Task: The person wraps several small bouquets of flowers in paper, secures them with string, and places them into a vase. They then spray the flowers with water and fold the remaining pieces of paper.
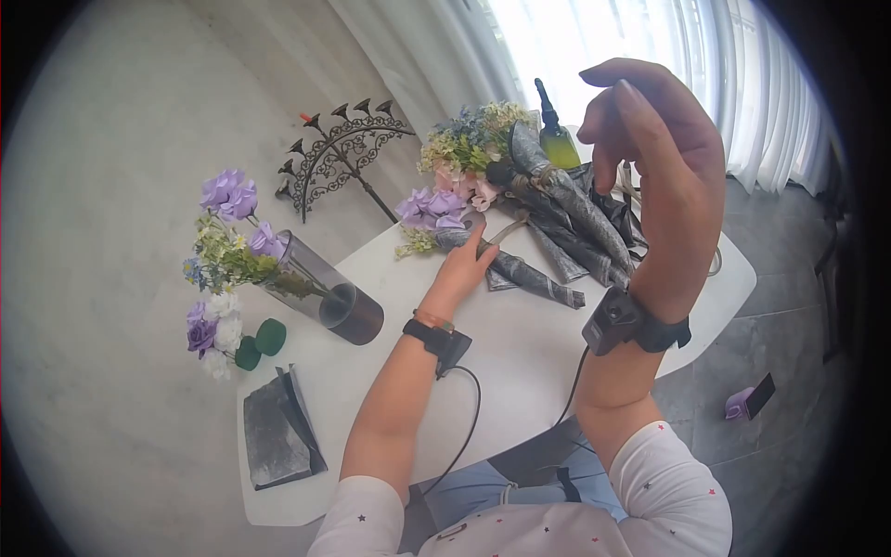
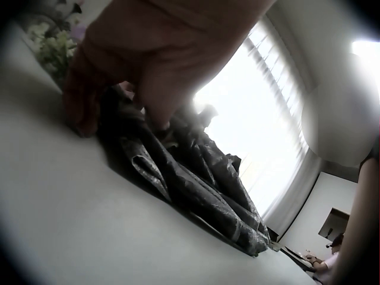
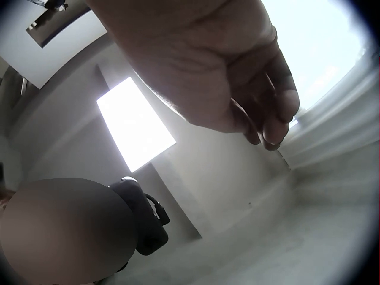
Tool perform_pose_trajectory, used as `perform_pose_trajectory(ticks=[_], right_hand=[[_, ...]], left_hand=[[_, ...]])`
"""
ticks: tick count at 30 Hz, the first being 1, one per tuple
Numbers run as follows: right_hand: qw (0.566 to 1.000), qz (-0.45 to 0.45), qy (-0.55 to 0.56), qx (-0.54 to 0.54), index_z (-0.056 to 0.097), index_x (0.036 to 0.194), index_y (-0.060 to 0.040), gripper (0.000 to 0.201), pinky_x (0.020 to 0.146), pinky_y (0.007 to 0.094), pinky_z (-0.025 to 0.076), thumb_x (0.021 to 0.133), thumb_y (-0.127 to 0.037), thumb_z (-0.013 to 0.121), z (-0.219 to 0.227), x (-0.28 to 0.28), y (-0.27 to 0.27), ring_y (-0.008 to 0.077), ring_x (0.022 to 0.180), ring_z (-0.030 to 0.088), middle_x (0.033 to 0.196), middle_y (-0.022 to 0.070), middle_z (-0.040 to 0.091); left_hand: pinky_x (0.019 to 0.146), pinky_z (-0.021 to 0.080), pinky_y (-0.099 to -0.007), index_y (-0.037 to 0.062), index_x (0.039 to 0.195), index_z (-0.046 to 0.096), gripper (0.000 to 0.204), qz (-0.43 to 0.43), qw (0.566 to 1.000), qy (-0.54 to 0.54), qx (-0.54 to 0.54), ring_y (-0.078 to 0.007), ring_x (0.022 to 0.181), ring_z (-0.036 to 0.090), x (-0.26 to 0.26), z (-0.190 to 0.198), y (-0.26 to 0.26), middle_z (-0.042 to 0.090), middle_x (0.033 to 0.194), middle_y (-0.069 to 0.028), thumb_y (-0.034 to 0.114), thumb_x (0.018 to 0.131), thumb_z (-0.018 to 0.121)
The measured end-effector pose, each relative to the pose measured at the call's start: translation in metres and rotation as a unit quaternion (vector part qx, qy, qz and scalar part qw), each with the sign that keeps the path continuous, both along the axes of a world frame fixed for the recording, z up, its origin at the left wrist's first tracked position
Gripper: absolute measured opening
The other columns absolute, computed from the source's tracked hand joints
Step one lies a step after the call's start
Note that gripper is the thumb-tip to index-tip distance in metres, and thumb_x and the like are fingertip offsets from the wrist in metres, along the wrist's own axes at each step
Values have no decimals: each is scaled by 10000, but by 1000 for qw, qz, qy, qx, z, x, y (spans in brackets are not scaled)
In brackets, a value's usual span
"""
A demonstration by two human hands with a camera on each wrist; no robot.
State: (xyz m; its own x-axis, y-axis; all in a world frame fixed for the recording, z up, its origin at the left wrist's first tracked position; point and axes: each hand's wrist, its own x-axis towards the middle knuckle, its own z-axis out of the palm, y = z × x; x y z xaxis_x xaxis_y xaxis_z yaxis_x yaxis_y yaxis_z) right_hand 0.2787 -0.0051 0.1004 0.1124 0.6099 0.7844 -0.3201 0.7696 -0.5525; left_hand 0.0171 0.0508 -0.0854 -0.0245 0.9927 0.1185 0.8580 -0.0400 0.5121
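The left hand (image 1: 461, 266) grips a wrapped bouquet near the top of its dark grey paper (image 1: 531, 277), beside purple flowers (image 1: 432, 208). In the left wrist view, thumb and fingers of that hand (image 2: 151, 56) come down around the crumpled dark wrap (image 2: 199, 184), which lies on the white table (image 2: 71, 196). Raised high at the right is the right hand (image 1: 673, 162), its fingers loosely bent with nothing in them; the right wrist view shows the same empty hand (image 3: 208, 65). More dark-wrapped bouquets (image 1: 580, 209) lie just behind the left hand.
A tinted vase (image 1: 355, 314) with flowers stands tilted in view at the left, a folded dark paper (image 1: 278, 432) near the table's left end. Behind are a black metal candelabra (image 1: 348, 158) and a green spray bottle (image 1: 558, 147). A cable (image 1: 478, 408) hangs from the left wrist.
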Motion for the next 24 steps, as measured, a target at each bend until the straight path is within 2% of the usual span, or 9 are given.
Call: perform_pose_trajectory(ticks=[3,6,10,12,14,16,18,20,24], right_hand=[[1000,5,-13,13,623,1014,21,250,459,194,376,919,-177,504,0,5,-1,84,456,486,683,70,591],[1000,17,-14,16,618,1016,29,259,451,191,367,923,-180,495,-1,11,-3,81,442,475,662,67,582],[999,31,-18,27,606,1027,40,269,443,192,357,925,-180,489,-5,17,-2,78,427,461,638,61,565],[999,12,-17,26,603,1029,41,268,438,191,349,927,-176,482,-5,17,-2,75,419,453,623,56,557],[998,29,-17,47,604,1013,39,260,432,190,341,928,-172,478,-5,16,-3,73,412,445,599,47,543],[998,47,-9,38,605,1000,35,255,426,190,335,927,-174,479,-4,12,-6,73,411,441,590,43,537],[997,66,-3,31,606,987,32,250,420,190,329,927,-175,479,-3,6,-9,73,411,438,581,40,531],[996,87,-23,19,608,967,28,250,405,194,320,925,-186,486,-1,-4,-11,74,406,430,569,38,521],[979,175,-101,11,624,978,21,193,406,153,366,942,-133,513,-1,-24,-3,38,447,489,603,29,576]], left_hand=[[741,459,-420,89,1232,478,448,-18,998,-10,58,-379,819,619,-5,-16,8,624,837,-243,414,925,502],[731,460,-400,60,1074,505,377,40,998,-38,-12,-370,806,611,-5,-11,0,621,836,-227,397,909,534],[720,446,-338,48,953,492,267,41,995,-84,18,-266,765,563,-24,-28,-4,590,837,-147,281,856,582],[733,422,-301,65,959,510,204,-16,974,-215,74,-193,806,523,-38,-36,-2,545,880,-69,210,836,583],[751,404,-266,89,1012,515,204,14,962,-272,30,-135,854,492,-32,-12,-19,498,920,-23,147,824,571],[750,410,-242,104,1084,488,262,-3,900,-435,38,-111,857,498,-30,8,-31,507,918,-36,120,828,546],[711,432,-233,123,1200,421,381,-32,886,-457,72,-110,811,509,-20,38,-45,514,944,-53,65,827,472],[671,454,-267,160,1342,322,579,-53,810,-569,135,-155,761,515,-7,70,-61,522,981,-105,35,784,414],[652,467,-315,217,1446,185,773,-130,753,-624,164,-215,756,527,5,109,-94,522,989,-176,52,725,411]])
